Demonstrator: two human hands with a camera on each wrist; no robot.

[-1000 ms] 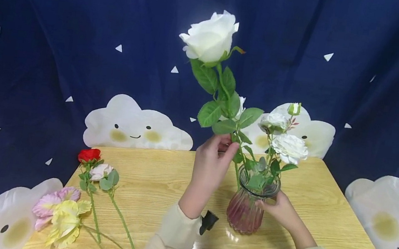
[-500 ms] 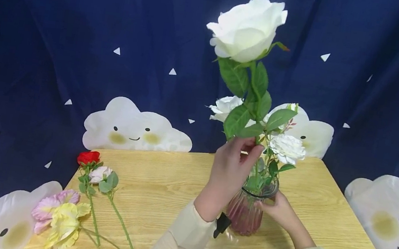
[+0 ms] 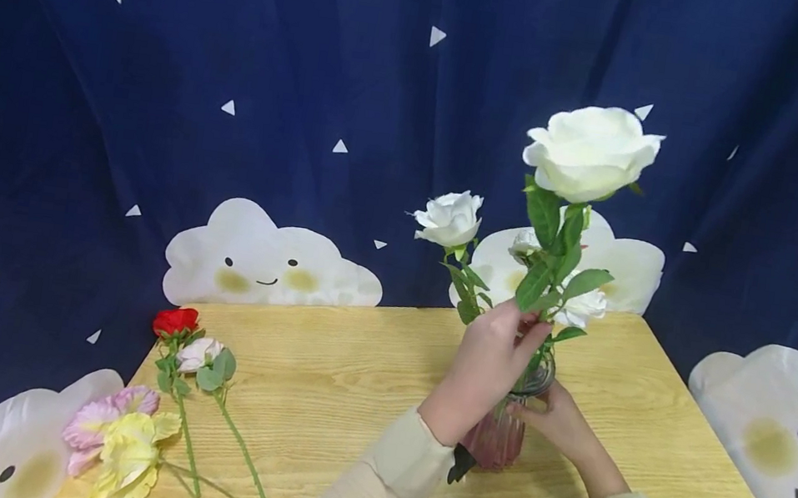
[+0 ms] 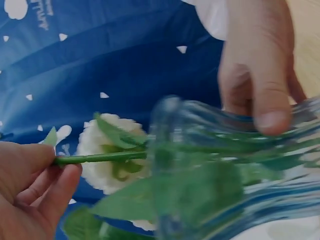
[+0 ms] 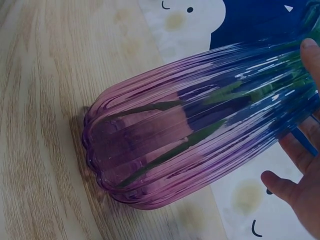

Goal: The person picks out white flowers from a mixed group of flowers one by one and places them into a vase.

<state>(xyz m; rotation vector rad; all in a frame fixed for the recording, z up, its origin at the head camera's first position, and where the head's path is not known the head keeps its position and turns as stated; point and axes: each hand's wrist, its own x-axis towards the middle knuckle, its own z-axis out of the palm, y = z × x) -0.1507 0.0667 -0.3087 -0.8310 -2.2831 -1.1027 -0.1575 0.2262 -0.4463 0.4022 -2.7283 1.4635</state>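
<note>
My left hand [image 3: 481, 373] pinches the green stem [image 4: 107, 157] of a large white rose [image 3: 593, 157] between thumb and fingers. In the left wrist view that stem runs through the mouth of a ribbed glass vase [image 5: 150, 140], pink at its base. My right hand [image 3: 570, 427] grips the vase just below its rim, thumb on the near side. A smaller white rose [image 3: 450, 220] leans out to the left, and a ruffled white flower [image 3: 583, 309] shows partly behind the leaves. Other stems are visible inside the glass. My left hand partly covers the vase in the head view.
On the left of the wooden table [image 3: 322, 373] lie a red rose [image 3: 175, 321], a pale pink rose [image 3: 199, 354], a yellow flower [image 3: 132, 449] and a pink-purple one [image 3: 92, 423]. A dark blue curtain [image 3: 332, 64] with white clouds hangs behind.
My left hand has carried the large rose rightward over the vase, then lowered it, with its stem now in the mouth. My right hand has kept its grip on the vase.
</note>
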